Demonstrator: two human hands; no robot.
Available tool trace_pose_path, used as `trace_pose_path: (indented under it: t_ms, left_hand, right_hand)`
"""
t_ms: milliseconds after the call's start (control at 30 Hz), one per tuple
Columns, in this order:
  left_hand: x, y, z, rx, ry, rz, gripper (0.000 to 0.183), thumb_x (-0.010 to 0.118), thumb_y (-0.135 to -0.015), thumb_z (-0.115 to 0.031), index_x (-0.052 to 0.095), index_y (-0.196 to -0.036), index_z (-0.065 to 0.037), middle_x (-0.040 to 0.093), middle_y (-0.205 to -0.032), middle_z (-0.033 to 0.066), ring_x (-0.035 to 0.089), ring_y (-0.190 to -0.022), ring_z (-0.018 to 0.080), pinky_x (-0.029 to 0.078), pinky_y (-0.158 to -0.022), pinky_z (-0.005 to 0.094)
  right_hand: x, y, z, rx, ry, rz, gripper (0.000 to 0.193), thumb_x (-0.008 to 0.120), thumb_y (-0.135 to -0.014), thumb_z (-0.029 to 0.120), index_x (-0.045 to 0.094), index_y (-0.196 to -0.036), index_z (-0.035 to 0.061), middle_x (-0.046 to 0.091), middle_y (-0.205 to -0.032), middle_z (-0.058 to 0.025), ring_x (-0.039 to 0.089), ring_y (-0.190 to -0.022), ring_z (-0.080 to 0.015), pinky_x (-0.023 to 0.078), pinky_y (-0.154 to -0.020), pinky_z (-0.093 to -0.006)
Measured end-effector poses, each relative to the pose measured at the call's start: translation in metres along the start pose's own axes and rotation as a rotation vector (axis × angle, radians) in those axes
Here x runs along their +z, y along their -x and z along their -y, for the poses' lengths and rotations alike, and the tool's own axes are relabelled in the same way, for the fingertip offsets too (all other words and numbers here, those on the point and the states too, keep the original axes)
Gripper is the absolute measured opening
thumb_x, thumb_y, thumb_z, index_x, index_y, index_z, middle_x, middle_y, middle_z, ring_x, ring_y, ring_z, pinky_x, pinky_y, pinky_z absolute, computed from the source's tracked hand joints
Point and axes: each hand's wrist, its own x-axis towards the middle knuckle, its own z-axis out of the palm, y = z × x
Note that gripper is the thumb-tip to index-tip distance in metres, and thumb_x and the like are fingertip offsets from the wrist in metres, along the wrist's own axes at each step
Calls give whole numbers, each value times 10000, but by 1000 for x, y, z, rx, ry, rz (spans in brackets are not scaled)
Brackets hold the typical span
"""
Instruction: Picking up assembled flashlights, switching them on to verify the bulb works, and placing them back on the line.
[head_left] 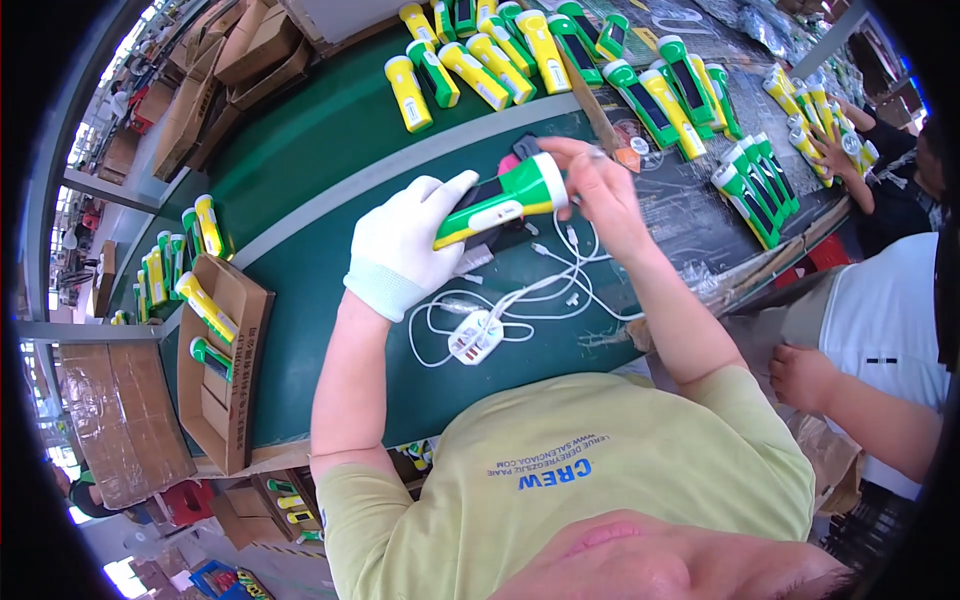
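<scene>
A green, yellow and white flashlight (500, 205) is held tilted above the green bench, its wide white head up and to the right. Around its handle my left hand (408, 232), in a white knit glove, is closed. At the flashlight's head is my bare right hand (603, 195), its bent fingers at the front rim; the exact contact is partly hidden. Below them on the bench lies a white multi-port charger (475, 337) with tangled white cables (560, 283). A dark and pink object (522, 150) sits just behind the flashlight, partly covered.
Many green and yellow flashlights (490, 72) stand along the far side. A cardboard box (255, 365) holding flashlights is at the left. More flashlights (752, 190) lie on the right surface, near a co-worker's hands (835, 155). Another person in white (885, 330) is close on the right.
</scene>
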Motion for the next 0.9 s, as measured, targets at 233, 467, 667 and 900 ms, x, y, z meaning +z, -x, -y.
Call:
trace_pose_path:
  t_ms: [233,467,667,900]
  left_hand:
    - [-11,34,35,-218,425,-289,657,749,-726,-61,502,-1334,-81,620,-962,46,622,-869,136,509,-784,278]
    - [-21,92,126,-641,761,-620,470,595,-906,-188,505,-1329,-5,604,-951,42,567,-771,76,463,-676,205]
    - [-20,77,108,-616,981,-753,491,480,-982,-372,523,-1288,9,629,-997,77,605,-870,132,492,-776,248]
    - [25,11,-34,165,146,-294,540,790,-685,-238,594,-1164,-84,647,-1019,137,640,-886,334,520,-771,384]
  right_hand:
    - [-1,-13,17,277,-593,130,387,558,-927,363,593,-1072,5,618,-816,-51,456,-490,-62,279,-359,-174]
    - [-3,-9,41,-6,-184,-189,265,710,-853,238,657,-986,14,555,-688,31,443,-529,-3,265,-410,-172]
    - [9,-5,46,7,30,-122,238,750,-837,217,646,-939,28,541,-696,70,424,-586,19,294,-490,-173]
    - [27,14,37,57,275,68,462,825,-742,308,625,-1035,11,646,-842,-45,586,-783,-75,493,-685,-265]
